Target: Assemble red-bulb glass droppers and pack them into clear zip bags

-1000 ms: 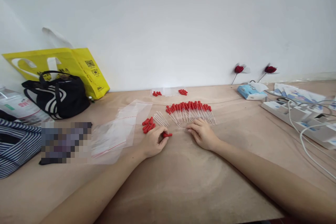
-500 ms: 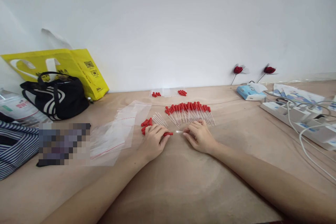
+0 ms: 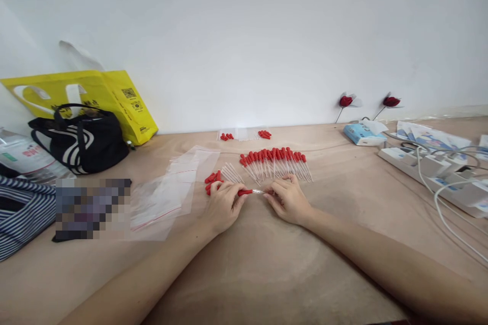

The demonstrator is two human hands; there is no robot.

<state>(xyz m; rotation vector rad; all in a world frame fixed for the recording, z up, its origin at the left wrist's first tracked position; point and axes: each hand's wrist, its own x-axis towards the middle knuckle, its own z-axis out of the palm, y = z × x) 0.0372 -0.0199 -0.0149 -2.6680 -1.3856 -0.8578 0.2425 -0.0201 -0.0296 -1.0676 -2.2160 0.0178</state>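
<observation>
My left hand (image 3: 225,204) is closed on a red rubber dropper bulb (image 3: 245,192), whose open end points right. The clear glass dropper tube (image 3: 258,191) is pinched in my right hand (image 3: 288,199), and its end meets the mouth of the bulb. How deep the tube sits inside cannot be made out. Loose red bulbs (image 3: 212,177) lie just beyond my left hand, beside a small fan of bare glass tubes (image 3: 232,173). Behind my right hand a row of droppers with red bulbs (image 3: 275,157) is spread on the table.
Clear zip bags (image 3: 168,193) lie left of my hands, with packed bags (image 3: 246,134) by the wall. A black bag (image 3: 82,139) and yellow bag (image 3: 133,106) stand at left. Tissues (image 3: 364,134) and a power strip (image 3: 430,175) with cables are at right.
The glass tube in my right hand has moved left and now touches the red bulb; a gap was between them before. My left hand has hardly moved.
</observation>
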